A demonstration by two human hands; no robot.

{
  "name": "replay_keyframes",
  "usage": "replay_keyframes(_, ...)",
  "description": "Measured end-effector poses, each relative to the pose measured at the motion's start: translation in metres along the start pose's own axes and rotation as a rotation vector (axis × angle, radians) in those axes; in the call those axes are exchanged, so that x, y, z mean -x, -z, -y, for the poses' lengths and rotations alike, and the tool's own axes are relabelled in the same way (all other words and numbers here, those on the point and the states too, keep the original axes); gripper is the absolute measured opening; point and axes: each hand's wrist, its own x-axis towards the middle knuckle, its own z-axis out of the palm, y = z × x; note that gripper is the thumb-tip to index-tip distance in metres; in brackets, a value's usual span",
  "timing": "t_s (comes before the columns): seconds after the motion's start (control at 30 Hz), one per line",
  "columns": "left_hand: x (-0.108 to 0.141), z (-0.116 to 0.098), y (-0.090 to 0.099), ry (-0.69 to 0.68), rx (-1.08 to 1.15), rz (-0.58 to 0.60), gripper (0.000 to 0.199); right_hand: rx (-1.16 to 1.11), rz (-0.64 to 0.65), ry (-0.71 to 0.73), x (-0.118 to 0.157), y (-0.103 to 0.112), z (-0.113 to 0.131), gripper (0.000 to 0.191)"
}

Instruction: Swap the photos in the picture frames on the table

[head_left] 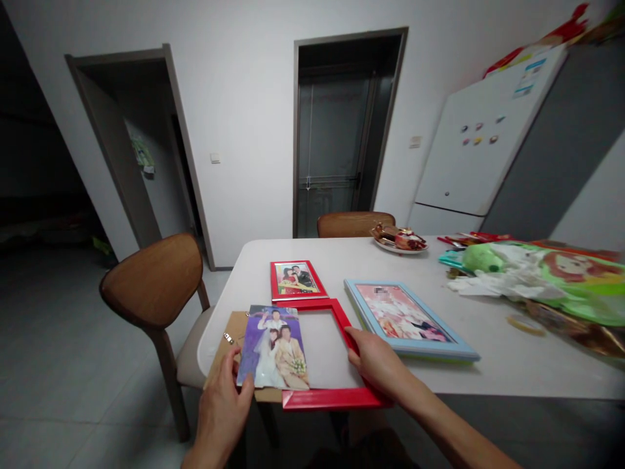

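Note:
My right hand (374,361) grips the right side of an unfilled red picture frame (336,396), which lies at the table's near edge. Across the left part of that frame rests a wedding photo (273,355) with a purple background, overlapping a brown backing board (239,324) with a metal clip. My left hand (225,394) holds the photo's lower left edge, thumb on its corner and fingers by the board. Behind the frame lies a smaller red framed photo (295,280). To the right are light blue framed pictures (405,316), apparently stacked.
On the white table (336,254), a plate (390,246) of decorations stands at the back. Green plastic packaging (517,260) and crumpled white tissue (508,285) crowd the right side, near a tape roll (526,326). Wooden chairs stand left (156,280) and behind (354,225).

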Motion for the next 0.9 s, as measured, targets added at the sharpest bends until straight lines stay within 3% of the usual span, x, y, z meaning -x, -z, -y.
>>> replay_keyframes(0.23, 0.001, -0.001, 0.002, -0.086, -0.186, 0.046, 0.032, 0.083, 0.04, -0.042, 0.003, 0.001, 0.003, 0.028)
replay_keyframes(0.37, 0.0, -0.002, 0.002, -0.167, -0.183, 0.003, 0.028, 0.02, -0.083, 0.054, 0.005, 0.0, 0.008, 0.032)
replay_keyframes(0.47, 0.001, -0.01, -0.003, -0.285, -0.132, -0.009, 0.033, -0.212, -0.15, 0.114, 0.002, -0.007, 0.023, 0.041)
replay_keyframes(0.6, 0.006, -0.024, -0.021, -0.455, -0.092, 0.08, 0.045, -0.662, 0.002, 0.036, -0.012, -0.026, 0.054, 0.052)
replay_keyframes(0.7, 0.005, -0.028, -0.035, -0.519, -0.081, 0.08, 0.054, -0.902, 0.0, -0.036, -0.024, -0.032, 0.078, 0.058)
replay_keyframes(0.8, -0.003, -0.031, -0.039, -0.526, 0.037, -0.008, 0.055, -1.074, -0.102, 0.03, -0.025, -0.018, 0.1, 0.058)
replay_keyframes(0.9, -0.014, -0.038, -0.027, -0.43, 0.292, -0.096, 0.046, -1.225, -0.126, 0.169, -0.018, 0.003, 0.115, 0.056)
